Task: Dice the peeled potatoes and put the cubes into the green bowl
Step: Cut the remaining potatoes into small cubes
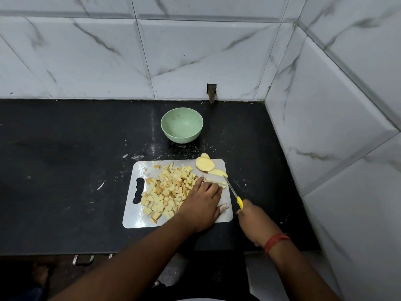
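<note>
A white cutting board (134, 218) lies on the black counter with a pile of potato cubes (168, 192) on its left and middle. Potato slices (205, 164) sit at its back right corner. My left hand (201, 205) rests palm down on the board, fingers on pale potato strips (213, 181). My right hand (249, 216) grips a yellow-handled knife (233, 192), its blade angled over the strips. The green bowl (181, 124) stands behind the board; I see nothing in it.
Marble-tiled walls close the counter at the back and on the right (325, 137). The black counter (65, 170) stretches to the left of the board. Its front edge runs just below the board.
</note>
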{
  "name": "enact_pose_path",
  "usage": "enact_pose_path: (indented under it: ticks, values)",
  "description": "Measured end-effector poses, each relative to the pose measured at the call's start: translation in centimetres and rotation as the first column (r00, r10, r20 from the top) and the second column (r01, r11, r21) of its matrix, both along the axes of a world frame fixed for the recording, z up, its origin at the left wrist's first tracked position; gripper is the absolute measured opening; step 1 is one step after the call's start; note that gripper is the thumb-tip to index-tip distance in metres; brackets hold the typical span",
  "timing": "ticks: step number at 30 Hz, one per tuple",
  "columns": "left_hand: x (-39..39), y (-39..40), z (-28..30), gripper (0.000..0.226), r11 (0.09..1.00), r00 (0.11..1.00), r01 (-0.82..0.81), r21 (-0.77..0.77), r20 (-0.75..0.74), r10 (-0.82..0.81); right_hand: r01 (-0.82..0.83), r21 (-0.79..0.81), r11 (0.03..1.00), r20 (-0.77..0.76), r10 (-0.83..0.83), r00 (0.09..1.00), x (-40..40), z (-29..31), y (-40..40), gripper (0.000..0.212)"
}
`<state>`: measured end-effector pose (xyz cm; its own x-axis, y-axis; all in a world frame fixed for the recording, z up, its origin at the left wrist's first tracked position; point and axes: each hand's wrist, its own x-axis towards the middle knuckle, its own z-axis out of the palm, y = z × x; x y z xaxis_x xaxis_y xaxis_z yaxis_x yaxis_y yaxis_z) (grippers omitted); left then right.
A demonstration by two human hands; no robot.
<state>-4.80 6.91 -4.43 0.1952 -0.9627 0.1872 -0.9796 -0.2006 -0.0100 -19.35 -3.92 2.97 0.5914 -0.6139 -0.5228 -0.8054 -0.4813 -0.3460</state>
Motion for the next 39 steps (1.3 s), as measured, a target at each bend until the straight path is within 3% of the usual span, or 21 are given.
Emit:
enact_pose_path:
  ticks: [10,13,18,23,32,34,37,39]
  values:
    - [-0.6,1.7,-1.0,0.061,0.993,0.997,-0.071,-0.097,0.012,0.072,-0.031,-0.022,0.999,-0.001,0.031,1.000,-1.0,0.3,1.3,0.011]
    - [-0.6,2.4,-1.2,0.061,0.991,0.996,-0.080,-0.107,0.028,0.083,-0.020,-0.017,1.000,-0.031,0.020,0.999,-1.1,0.3,1.6,0.018]
    - [-0.6,2.5,-1.4,0.061,0.990,0.995,-0.094,-0.106,0.006,0.095,-0.026,-0.016,1.000,-0.091,0.024,0.996,-0.8,-0.4,2.1,0.008]
    - [-0.5,2.6,-1.5,0.062,0.993,0.995,-0.094,-0.066,-0.031,0.092,-0.017,0.012,1.000,-0.113,0.019,0.993,0.0,-0.8,2.4,0.023]
    - [-0.5,2.6,-1.6,0.061,0.994,0.993,-0.105,-0.044,-0.060,0.102,-0.024,-0.002,1.000,-0.124,0.023,0.992,-1.4,-2.1,3.4,0.029]
    - [-0.5,2.6,-1.6,0.061,0.993,0.992,-0.108,-0.045,-0.065,0.105,-0.027,0.000,1.000,-0.111,0.026,0.993,-2.1,-2.1,3.5,0.025]
    - [-0.5,2.6,-1.6,0.062,0.993,0.992,-0.108,-0.042,-0.063,0.105,-0.028,-0.005,1.000,-0.042,0.028,0.999,-2.2,-1.2,3.4,0.001]
    - [-0.5,2.6,-1.6,0.062,0.994,0.993,-0.105,-0.042,-0.065,0.102,-0.026,-0.010,1.000,-0.001,0.026,1.000,-1.4,-0.9,3.3,0.002]
